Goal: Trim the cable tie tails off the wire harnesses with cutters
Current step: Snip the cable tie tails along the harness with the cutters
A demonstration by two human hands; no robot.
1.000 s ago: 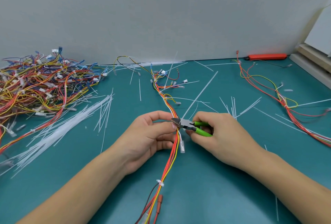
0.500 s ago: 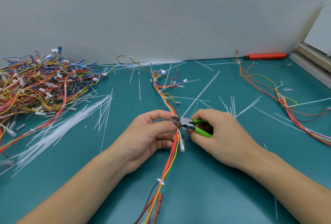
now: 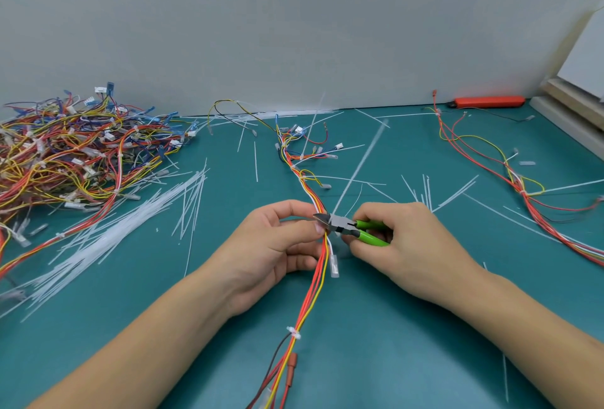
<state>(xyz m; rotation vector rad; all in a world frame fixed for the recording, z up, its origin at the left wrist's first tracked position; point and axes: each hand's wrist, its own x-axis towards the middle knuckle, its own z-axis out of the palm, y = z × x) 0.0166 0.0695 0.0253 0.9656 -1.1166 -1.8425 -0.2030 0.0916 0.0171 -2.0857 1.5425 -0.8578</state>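
Barely any movement since a second ago: both hands sit at the same spot on the harness, cutters shifted only a hair.

Nearest the camera, wire harness runs up the middle of the teal bench, red, orange, yellow and white wires, with a trimmed white tie low down and a brown sleeve connector below it.

Left hand: thumb and index pinch the bundle from the left, other fingers curled under it. Grip narrow, holding the harness.

Right hand: fingers wrapped round the green handles of the cutters. Handles squeezed near together; jaws look closed against the bundle, right beside the left thumb tip. Tie being cut is hidden under jaws and thumb, cannot tell if the tail is off. A clear-sleeved connector hangs off a white wire just below the cutters.

Mid bench: cut white tie tails lie scattered in a loose heap at left, more strewn right of centre.

Further back: harness fans into branches with small connectors. Big tangled pile of harnesses far left. Another harness trails along the right. Orange tool lies at the wall.
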